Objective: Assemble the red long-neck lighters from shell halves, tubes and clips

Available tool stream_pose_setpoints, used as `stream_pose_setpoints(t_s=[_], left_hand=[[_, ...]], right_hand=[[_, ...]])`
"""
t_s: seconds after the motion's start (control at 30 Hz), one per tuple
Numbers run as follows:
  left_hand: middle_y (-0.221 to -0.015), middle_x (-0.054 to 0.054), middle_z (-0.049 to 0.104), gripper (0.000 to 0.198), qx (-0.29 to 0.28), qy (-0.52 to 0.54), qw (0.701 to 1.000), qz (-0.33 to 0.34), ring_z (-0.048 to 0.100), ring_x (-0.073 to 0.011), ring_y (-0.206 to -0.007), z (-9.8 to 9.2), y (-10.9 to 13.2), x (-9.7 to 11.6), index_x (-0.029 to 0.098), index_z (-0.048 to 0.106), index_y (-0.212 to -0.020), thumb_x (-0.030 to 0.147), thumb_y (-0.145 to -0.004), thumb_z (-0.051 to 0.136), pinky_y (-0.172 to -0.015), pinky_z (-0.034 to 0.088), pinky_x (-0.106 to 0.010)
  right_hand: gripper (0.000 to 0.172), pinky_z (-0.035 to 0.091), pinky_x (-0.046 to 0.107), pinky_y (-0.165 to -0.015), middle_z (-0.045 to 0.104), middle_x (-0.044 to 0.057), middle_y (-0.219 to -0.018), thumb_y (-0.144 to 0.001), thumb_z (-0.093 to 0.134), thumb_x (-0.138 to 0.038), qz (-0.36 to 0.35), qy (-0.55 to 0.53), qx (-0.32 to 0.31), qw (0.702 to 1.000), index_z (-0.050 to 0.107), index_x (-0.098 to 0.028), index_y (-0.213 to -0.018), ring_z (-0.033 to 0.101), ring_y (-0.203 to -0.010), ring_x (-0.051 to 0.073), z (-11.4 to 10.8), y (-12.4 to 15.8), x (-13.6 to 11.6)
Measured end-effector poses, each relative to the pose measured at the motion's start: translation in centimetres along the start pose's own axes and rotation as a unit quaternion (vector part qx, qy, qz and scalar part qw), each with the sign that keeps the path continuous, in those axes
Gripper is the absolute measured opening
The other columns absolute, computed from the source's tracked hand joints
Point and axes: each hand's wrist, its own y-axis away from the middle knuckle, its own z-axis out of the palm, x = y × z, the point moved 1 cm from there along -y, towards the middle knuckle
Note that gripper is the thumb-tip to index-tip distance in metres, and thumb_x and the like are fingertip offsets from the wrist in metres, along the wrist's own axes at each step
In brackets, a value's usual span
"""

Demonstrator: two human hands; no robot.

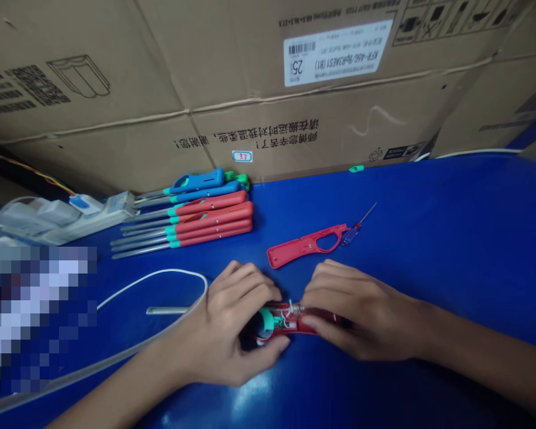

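Between the person's two hands, an open red lighter housing [317, 319] is held low over the blue workbench [429, 250], with a teal plastic insert [268, 320] and thin white wires [286, 316] showing inside it. The left hand [226, 325] wraps closely around its teal end, and the right hand [366, 313] pinches the other end between thumb and fingers, so both grips are narrow and closed on it. Just beyond the housing lies a separate red half-shell [306, 245] with a trigger opening, a small clear-handled screwdriver [352, 232] just beside it. Left of the housing are a metal tube [167, 310] and a white cable [161, 275]. Farther back, blue and red long-nosed lighters [209, 217] lie side by side near a white power strip [67, 217], in front of a cardboard carton [268, 77]. A small teal piece [356, 168] sits at the carton's foot.
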Motion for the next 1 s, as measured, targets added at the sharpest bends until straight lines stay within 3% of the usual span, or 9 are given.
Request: stream_pose_setpoints(t_s=[0.47,1.0], left_hand=[[-0.081,-0.003,0.065,0.012,-0.011,-0.017,1.0,-0.002,0.059,-0.0171,-0.077,0.55,-0.02,-0.07,0.017,0.064,-0.089,0.028,-0.085,0.062,-0.079,0.045,-0.036],[-0.082,-0.003,0.064,0.014,0.006,-0.01,1.0,-0.006,0.059,-0.0172,-0.075,0.67,0.18,-0.19,0.016,0.058,-0.09,0.027,-0.083,0.064,-0.076,0.046,-0.035]], right_hand=[[0.016,0.038,0.032,-0.075,0.062,0.004,-0.083,-0.094,0.048,-0.021,0.009,0.053,-0.055,0.997,0.063,-0.015,-0.092,0.046,-0.077,0.016,-0.1,0.18,0.2],[0.017,0.037,0.033,-0.073,0.061,0.004,-0.078,-0.092,0.051,-0.019,0.009,0.07,-0.031,0.997,0.066,-0.013,-0.087,0.047,-0.074,0.015,-0.48,0.02,-0.13]])
